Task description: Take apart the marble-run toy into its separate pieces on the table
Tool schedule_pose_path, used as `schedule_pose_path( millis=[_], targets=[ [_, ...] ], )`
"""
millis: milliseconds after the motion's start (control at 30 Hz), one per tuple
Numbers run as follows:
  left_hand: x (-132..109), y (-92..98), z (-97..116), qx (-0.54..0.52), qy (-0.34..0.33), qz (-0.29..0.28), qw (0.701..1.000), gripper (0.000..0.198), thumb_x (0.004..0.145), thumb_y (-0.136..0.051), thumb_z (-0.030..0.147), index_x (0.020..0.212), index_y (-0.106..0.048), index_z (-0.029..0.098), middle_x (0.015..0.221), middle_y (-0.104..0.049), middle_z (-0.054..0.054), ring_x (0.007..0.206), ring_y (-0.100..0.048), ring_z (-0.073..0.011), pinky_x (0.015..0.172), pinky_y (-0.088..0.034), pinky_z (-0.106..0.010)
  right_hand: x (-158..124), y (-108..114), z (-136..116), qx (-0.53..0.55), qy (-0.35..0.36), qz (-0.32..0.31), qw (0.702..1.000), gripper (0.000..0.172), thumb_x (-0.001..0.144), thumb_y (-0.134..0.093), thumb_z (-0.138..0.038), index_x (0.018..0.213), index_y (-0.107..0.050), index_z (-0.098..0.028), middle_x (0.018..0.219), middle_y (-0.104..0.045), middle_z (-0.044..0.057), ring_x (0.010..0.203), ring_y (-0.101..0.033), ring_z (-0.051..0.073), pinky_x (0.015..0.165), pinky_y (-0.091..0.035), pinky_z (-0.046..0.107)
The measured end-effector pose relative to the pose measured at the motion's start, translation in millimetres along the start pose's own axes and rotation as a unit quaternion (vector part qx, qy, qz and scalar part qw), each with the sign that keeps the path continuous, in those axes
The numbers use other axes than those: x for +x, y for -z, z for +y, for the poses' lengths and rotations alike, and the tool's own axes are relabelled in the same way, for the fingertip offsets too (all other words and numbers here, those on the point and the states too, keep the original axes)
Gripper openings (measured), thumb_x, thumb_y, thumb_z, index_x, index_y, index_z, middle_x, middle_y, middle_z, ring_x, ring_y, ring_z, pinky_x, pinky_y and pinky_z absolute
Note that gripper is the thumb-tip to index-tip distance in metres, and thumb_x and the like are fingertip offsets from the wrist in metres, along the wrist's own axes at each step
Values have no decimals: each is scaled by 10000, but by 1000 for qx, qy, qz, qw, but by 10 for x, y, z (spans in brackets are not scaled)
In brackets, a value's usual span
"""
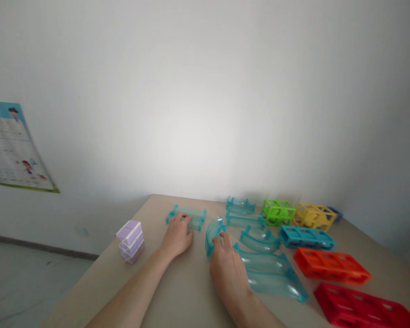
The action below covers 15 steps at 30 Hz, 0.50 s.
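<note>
My left hand (pixel 178 235) has its fingers curled over the near edge of a see-through teal straight track piece (pixel 191 212), which lies flat on the table. With fingers and thumb, my right hand (pixel 226 262) grips a curved teal track piece (pixel 212 231) that stands tilted up a little to the right of the straight one. The two pieces are apart. Beside my right hand lie a wide teal channel piece (pixel 271 269) and another curved teal piece (pixel 260 240). My right fingertips are partly hidden behind the curve.
More teal track pieces (pixel 245 220) lie toward the wall. On the right stand a green block frame (pixel 278 212), a yellow one (pixel 315 217), and long blue (pixel 307 238), orange (pixel 331 265) and red (pixel 364 306) frames. A purple-and-white block stack (pixel 131 241) sits by the left table edge.
</note>
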<state>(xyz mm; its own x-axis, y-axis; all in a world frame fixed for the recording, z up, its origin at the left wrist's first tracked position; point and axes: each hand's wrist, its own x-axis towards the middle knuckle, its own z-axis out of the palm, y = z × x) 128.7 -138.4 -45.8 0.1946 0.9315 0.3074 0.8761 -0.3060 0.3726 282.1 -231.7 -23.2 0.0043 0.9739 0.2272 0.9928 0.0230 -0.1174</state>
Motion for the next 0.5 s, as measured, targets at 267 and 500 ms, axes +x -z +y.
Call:
schedule_pose_path(
  millis=[267,500],
  targets=[
    [-38,73,79,77,49,12,996,363,806,-557,303,1135,-664,192,1200,-560,-127,1056,-502,-284,955,-391,-401,-15,-119,-94,62,63,49,995,354,860,-434,-87,1165,-605,-141,1339,-506,160,1197,-533,251,976,-443,316],
    [-63,70,158,98,81,30,991,352,795,-549,266,1113,-671,176,1180,-561,-148,1056,-508,-307,899,-413,-420,163,-370,-219,58,42,81,994,531,847,-489,-204,1347,-454,-29,1256,-546,227,1145,-504,314,978,-440,432]
  ],
)
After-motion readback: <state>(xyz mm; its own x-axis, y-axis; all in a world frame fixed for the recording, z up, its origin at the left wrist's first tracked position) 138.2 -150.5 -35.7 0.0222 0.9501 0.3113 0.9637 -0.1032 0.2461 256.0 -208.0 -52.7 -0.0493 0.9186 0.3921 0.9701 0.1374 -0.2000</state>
